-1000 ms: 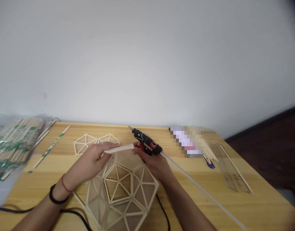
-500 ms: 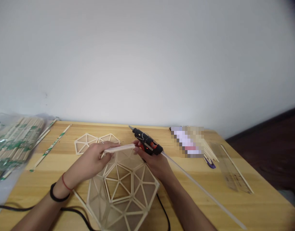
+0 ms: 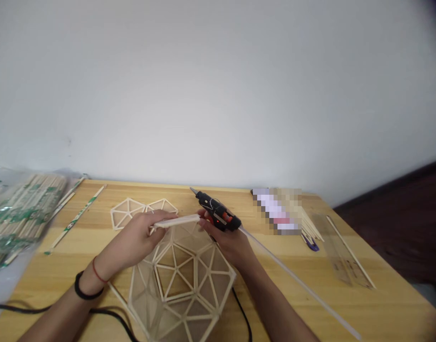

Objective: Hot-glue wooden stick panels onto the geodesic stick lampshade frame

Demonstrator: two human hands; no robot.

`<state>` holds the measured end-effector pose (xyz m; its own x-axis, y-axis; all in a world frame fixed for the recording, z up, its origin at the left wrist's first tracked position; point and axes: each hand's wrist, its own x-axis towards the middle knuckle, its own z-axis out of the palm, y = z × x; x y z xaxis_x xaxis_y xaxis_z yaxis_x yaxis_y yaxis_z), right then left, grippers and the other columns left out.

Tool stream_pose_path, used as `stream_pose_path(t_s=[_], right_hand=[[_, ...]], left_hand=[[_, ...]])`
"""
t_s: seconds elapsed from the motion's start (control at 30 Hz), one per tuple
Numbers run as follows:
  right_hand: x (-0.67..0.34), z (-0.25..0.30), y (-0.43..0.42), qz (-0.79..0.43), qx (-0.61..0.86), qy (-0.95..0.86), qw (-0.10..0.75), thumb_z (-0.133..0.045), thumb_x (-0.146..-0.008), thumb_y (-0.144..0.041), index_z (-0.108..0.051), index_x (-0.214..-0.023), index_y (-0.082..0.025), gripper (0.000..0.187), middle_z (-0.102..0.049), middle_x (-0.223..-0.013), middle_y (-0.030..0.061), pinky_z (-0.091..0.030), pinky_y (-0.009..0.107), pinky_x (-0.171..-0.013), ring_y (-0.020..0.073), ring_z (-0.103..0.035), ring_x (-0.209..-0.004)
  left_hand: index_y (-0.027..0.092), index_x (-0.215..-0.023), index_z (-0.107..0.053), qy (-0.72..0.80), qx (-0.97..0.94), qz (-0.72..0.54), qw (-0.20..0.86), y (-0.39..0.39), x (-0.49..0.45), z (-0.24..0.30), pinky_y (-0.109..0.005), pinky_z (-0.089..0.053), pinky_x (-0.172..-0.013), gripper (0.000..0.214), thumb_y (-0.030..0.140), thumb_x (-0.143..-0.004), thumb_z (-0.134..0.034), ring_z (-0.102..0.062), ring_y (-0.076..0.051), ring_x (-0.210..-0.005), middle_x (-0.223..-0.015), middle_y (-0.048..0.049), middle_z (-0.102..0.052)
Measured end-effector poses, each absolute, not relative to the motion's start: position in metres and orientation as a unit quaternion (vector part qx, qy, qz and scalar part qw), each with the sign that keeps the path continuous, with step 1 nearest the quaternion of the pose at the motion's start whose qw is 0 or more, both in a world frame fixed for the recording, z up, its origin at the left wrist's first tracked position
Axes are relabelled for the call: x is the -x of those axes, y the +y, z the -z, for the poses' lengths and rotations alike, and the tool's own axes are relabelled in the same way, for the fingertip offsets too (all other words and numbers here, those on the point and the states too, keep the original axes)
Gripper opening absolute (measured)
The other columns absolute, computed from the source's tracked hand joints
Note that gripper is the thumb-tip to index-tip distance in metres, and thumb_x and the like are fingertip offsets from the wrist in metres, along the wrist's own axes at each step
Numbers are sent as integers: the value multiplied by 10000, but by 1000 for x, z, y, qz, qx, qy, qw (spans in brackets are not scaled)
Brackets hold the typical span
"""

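My left hand [image 3: 141, 235] pinches the left end of a wooden stick panel [image 3: 178, 220], seen nearly edge-on at the far rim of a bowl-shaped stick frame [image 3: 195, 294]. My right hand [image 3: 230, 242] is closed around a black hot glue gun [image 3: 214, 209], its nozzle pointing up and left and a small red light showing. The right fingertips lie close by the panel's right end; whether they touch it I cannot tell. A long clear glue stick [image 3: 292, 272] runs out of the gun's back. Triangles of sticks with pale sheeting make up the frame below both hands.
Two flat stick pentagons [image 3: 128, 213] lie behind my left hand. Bagged chopsticks [image 3: 36, 209] are at the left, near a wrapped pair [image 3: 75, 219]. A blurred-out packet [image 3: 277, 211], loose sticks and a clear ruler [image 3: 334, 251] lie right. A black cord [image 3: 111, 316] crosses the front.
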<state>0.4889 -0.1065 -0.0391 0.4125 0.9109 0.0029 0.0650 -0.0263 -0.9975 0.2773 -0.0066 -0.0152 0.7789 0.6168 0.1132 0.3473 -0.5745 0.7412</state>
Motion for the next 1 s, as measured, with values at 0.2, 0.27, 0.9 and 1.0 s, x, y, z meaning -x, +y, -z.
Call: stream_pose_path(t_s=[0.2,0.27,0.9,1.0], right_hand=[[-489,40,-107,-367,610,-407,572,-778,-745,-465,-647,-845,-225,292,-759,-979,51,-577,355,-777,196,-701,-782],[-488,39,-107,-371,607,-404,575,-782,-737,-473,-641,-844,-225,305,-747,-972,52,-579,352,-752,194,-692,-768],[-505,39,-111,-391,612,-432,534,-681,-853,-582,-655,-940,-200,393,-672,-858,25,-450,275,-572,171,-670,-683],[-509,43,-110,-359,622,-443,537,-765,-806,-498,-662,-860,-201,319,-666,-796,17,-471,284,-627,179,-636,-730]], left_hand=[[253,-1297,-694,267,-876,-183,357,-7,-277,15,-325,-516,-1009,363,264,-992,-497,-655,-238,-1200,-1334,-58,-702],[238,-1278,-696,250,-878,-194,358,-6,-277,15,-338,-479,-1058,349,248,-998,-489,-633,-230,-1220,-1344,-68,-687],[187,-848,-654,245,-875,-198,368,-13,-279,10,-294,-465,-787,365,360,-1056,-407,-627,-177,-819,-856,-23,-687],[180,-751,-634,325,-848,-225,352,-5,-273,13,-305,-461,-728,471,465,-1041,-397,-621,-185,-746,-758,-24,-663]])
